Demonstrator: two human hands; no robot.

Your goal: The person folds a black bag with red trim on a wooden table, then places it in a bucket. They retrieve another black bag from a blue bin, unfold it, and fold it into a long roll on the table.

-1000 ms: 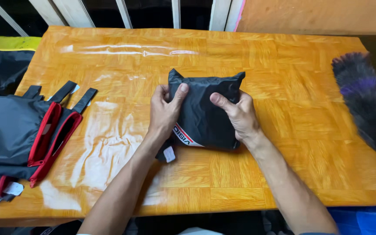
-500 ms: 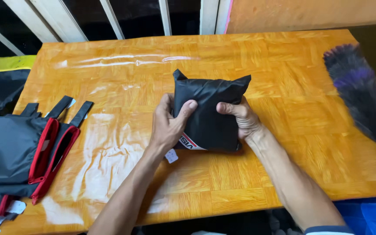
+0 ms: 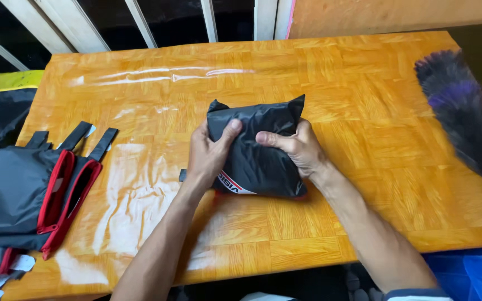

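We had both forearms stretched forward over the near edge of the bench (image 3: 364, 100), converging on a folded black garment bundle (image 3: 258, 150) that lay near the middle of the orange wood-patterned top. Our left hand (image 3: 207, 156) sat against the bundle's left side, palm in, its thumb laid over the top of the fabric and the fingers tucked behind or under it, so the grip was clamped on the bundle. Our right hand (image 3: 299, 147) pressed on the right side, its thumb pointing left across the upper face and its fingers curled round the far right edge, likewise closed on the cloth. The bundle rested on the bench between the two hands, held from either side, with two pointed corners sticking up at its far edge and a red and white strip showing at its near lower edge. Well to the left, a grey garment with red trim and black straps (image 3: 23, 195) lay half off the bench. At the right edge rested a dark feather duster (image 3: 461, 111), clear of our hands.
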